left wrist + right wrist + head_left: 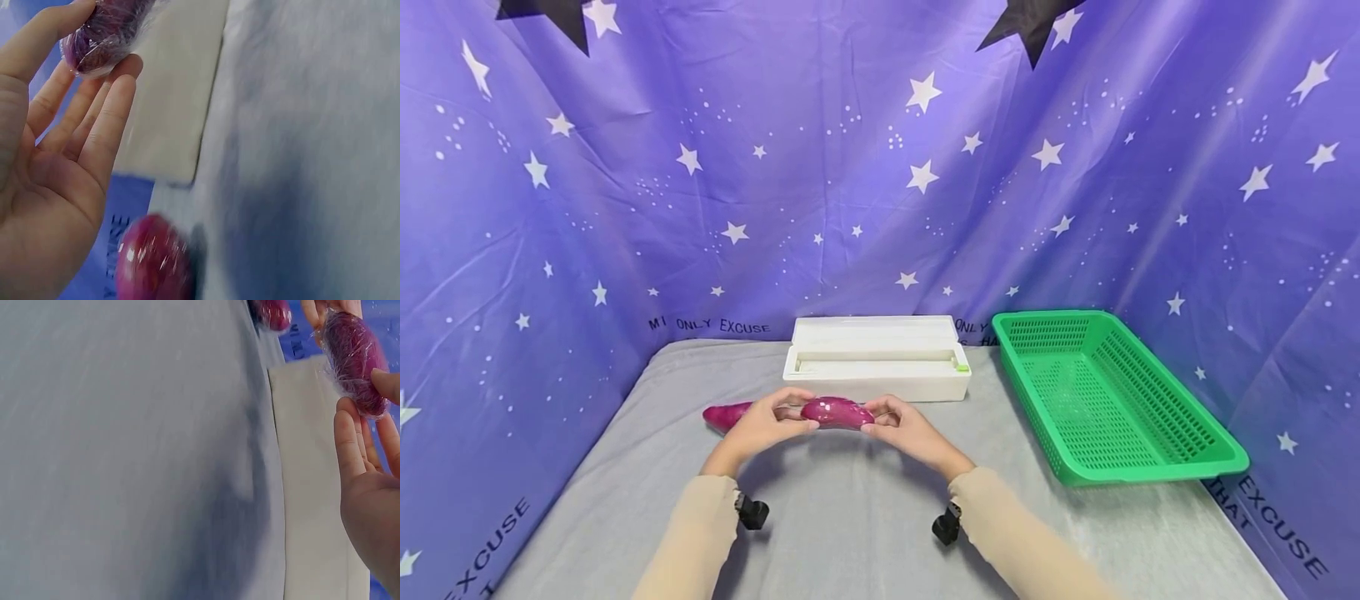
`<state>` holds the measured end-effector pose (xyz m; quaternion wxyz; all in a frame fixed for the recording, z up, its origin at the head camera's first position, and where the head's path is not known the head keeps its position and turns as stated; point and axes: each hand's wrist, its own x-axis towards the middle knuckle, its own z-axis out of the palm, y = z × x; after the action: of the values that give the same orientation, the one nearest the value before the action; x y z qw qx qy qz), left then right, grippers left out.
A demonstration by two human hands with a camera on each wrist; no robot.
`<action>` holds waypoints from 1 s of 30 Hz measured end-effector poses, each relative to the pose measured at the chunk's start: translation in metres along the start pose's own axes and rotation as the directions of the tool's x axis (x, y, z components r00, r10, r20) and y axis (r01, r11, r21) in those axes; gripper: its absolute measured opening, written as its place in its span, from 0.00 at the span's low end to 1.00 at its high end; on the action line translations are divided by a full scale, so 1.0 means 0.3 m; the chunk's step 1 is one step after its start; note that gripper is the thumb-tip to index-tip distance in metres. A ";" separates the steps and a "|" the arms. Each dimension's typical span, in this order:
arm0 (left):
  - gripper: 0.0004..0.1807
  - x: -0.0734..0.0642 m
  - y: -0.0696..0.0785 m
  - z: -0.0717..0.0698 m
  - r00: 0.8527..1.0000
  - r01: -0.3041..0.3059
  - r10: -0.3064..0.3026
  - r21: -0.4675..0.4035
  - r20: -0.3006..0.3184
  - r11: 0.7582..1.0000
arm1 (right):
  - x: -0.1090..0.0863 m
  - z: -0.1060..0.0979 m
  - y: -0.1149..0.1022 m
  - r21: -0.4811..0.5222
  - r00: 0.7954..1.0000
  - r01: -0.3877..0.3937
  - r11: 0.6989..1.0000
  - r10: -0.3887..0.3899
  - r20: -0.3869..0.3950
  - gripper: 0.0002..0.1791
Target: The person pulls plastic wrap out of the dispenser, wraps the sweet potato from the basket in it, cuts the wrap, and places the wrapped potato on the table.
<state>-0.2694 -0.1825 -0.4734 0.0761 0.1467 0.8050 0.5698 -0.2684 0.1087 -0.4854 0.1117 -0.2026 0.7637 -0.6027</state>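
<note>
A purple sweet potato (pixel 837 412), covered in shiny cling film, is held level above the table between both hands. My left hand (pixel 766 423) pinches its left end with thumb and fingertips, and my right hand (pixel 910 431) pinches the right end. In the right wrist view, film bunches loosely along the side of the sweet potato (pixel 355 359). Another purple sweet potato (pixel 724 416) lies on the table behind my left hand, partly hidden by it; in the left wrist view its surface (pixel 155 259) also looks glossy.
Just beyond my hands sits a long white box (pixel 880 388) with its lid raised and a small green piece at its right end. A green perforated basket (pixel 1037 400) stands on the right of the grey cloth-covered table (pixel 850 533). Purple star-printed curtains (pixel 820 192) surround the table.
</note>
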 end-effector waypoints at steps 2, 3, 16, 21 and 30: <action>0.31 -0.013 -0.010 -0.026 1.000 0.005 -0.005 -0.002 -0.013 1.000 | 0.015 0.026 -0.007 0.017 1.000 0.015 1.000 -0.015 0.001 0.22; 0.30 -0.020 -0.014 -0.039 1.000 0.007 -0.007 -0.001 -0.024 1.000 | 0.023 0.040 -0.012 0.021 1.000 0.018 1.000 -0.018 0.001 0.22; 0.26 -0.140 -0.052 -0.204 0.995 -0.009 0.022 0.128 -0.102 0.992 | 0.094 0.221 -0.056 0.003 0.998 0.052 0.999 -0.052 -0.025 0.18; 0.26 -0.189 -0.064 -0.268 0.994 0.027 -0.009 0.164 -0.106 0.986 | 0.112 0.305 -0.068 -0.004 0.997 0.063 0.998 -0.064 -0.053 0.17; 0.28 -0.269 -0.086 -0.356 0.992 0.090 -0.075 0.144 -0.103 0.986 | 0.145 0.437 -0.077 -0.056 0.989 0.119 0.991 -0.124 -0.086 0.16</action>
<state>-0.2281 -0.3122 -0.4651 0.0493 0.0906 0.8532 0.5113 -0.2487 -0.0298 -0.4925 0.0353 -0.2243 0.7693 -0.5972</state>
